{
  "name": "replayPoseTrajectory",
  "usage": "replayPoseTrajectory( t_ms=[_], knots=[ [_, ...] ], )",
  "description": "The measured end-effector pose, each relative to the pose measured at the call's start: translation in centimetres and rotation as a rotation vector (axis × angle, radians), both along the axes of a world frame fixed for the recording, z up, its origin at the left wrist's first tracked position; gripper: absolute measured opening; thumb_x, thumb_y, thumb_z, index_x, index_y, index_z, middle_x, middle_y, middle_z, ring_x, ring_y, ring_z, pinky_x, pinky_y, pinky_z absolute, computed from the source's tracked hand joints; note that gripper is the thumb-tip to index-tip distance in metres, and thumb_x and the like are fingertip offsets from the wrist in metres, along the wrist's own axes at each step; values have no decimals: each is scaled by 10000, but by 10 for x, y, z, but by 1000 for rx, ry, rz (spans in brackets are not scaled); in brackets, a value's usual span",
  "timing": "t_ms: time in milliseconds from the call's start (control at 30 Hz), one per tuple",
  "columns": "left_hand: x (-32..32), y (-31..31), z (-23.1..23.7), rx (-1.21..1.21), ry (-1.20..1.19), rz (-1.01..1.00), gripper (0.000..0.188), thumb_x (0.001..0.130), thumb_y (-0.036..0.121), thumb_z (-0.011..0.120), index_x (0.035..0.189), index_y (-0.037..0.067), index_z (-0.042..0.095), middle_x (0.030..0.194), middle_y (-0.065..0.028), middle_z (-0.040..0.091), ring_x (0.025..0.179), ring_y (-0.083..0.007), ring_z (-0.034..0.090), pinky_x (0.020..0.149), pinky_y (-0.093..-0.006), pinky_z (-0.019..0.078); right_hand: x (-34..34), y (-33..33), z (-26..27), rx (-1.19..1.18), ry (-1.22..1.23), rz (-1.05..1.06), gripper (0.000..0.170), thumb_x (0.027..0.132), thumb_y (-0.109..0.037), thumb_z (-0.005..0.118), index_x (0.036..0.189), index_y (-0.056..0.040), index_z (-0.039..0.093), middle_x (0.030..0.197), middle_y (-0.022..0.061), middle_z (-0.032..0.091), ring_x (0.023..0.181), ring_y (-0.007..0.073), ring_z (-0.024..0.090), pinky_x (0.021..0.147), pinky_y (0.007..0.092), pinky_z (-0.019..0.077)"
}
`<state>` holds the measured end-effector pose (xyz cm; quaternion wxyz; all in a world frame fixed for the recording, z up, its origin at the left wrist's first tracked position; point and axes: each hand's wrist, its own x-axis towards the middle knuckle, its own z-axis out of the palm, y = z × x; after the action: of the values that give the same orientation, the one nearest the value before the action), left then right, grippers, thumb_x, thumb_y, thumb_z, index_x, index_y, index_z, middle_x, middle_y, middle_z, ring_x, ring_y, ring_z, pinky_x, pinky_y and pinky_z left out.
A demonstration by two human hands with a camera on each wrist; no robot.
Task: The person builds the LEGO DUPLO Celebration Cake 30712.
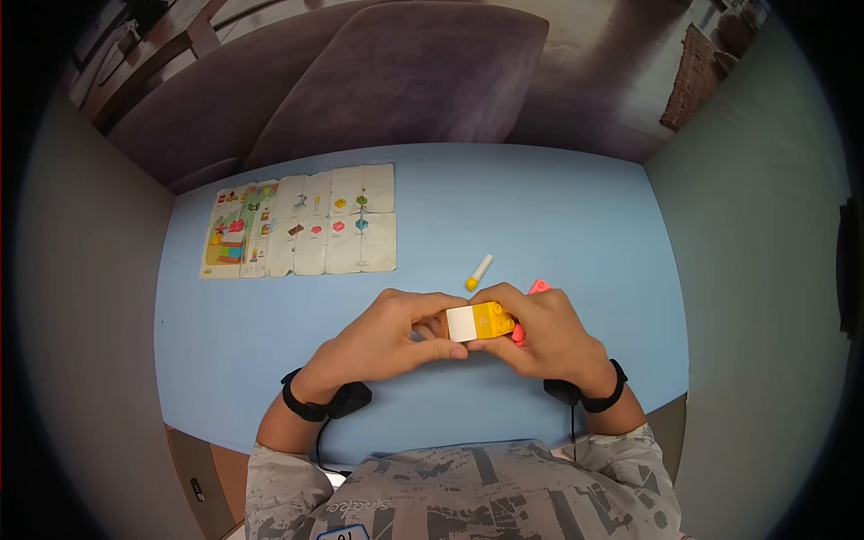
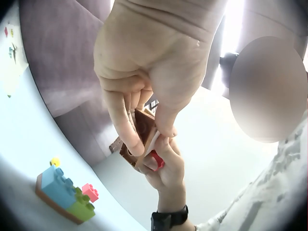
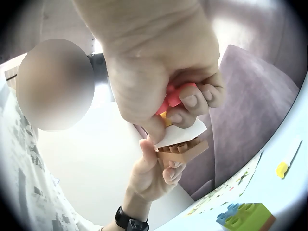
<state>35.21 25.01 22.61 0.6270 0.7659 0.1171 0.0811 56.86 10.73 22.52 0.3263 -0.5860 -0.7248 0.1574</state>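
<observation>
brown studded brick (image 3: pixel 183 154), one, pinched by left hand (image 1: pixel 376 337); one yellow brick (image 1: pixel 489 320), one pink piece (image 3: pixel 173 100) gripped by right hand (image 1: pixel 556 331).

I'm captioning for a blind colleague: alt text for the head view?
A person's left hand and right hand meet around white and yellow toy bricks over a blue table. Beyond lie a yellow-tipped stick and a creased picture sheet.

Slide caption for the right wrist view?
Right hand holding a red plastic piece and yellow plastic brick, beside a tan studded plastic brick in the left hand.
</observation>
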Motion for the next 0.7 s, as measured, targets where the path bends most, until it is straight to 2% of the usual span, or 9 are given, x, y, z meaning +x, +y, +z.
replayPoseTrajectory(
  t_ms=[167, 267, 467, 567, 700],
  knots=[
    [2, -8, 2, -77, 21, 54, 503, 962, 122, 801, 1392, -61, 618, 1070, -175, 786, 996, -204, 770, 917, -331, 603, -1, -1, 1, 37, -62, -32, 446, 914, -377, 825, 1203, -90, 646, 635, 78, 667, 504, 272, 657, 497, 367, 482],
    [2, -7, 0, -42, 30, 47, 514, 959, 94, 796, 1410, -60, 603, 1093, -178, 782, 1021, -194, 759, 933, -333, 596, -2, -2, 4, 27, -93, -20, 448, 916, -374, 824, 1196, -80, 635, 640, 88, 671, 516, 279, 662, 498, 373, 480],
    [0, -7, -6, -155, 30, 68, 509, 940, 50, 808, 1401, -50, 617, 1030, -149, 790, 983, -160, 757, 913, -304, 585, 0, -3, 12, -18, -178, -4, 458, 918, -396, 822, 1177, -76, 620, 645, 93, 676, 527, 292, 666, 501, 388, 478],
    [1, -6, -6, -185, 85, 56, 522, 916, 12, 823, 1386, -32, 602, 1122, -163, 785, 1031, -176, 765, 951, -317, 592, 0, -3, 13, -10, -193, -8, 460, 920, -405, 819, 1169, -76, 617, 641, 91, 675, 525, 293, 664, 502, 391, 475],
    [1, -6, -4, -195, 5, 76, 562, 924, 21, 826, 1389, -5, 510, 1104, -160, 783, 997, -165, 767, 895, -295, 593, -4, -4, 15, -7, -215, -23, 465, 921, -404, 817, 1169, -68, 612, 638, 91, 671, 521, 293, 661, 502, 390, 471]
  ],
)
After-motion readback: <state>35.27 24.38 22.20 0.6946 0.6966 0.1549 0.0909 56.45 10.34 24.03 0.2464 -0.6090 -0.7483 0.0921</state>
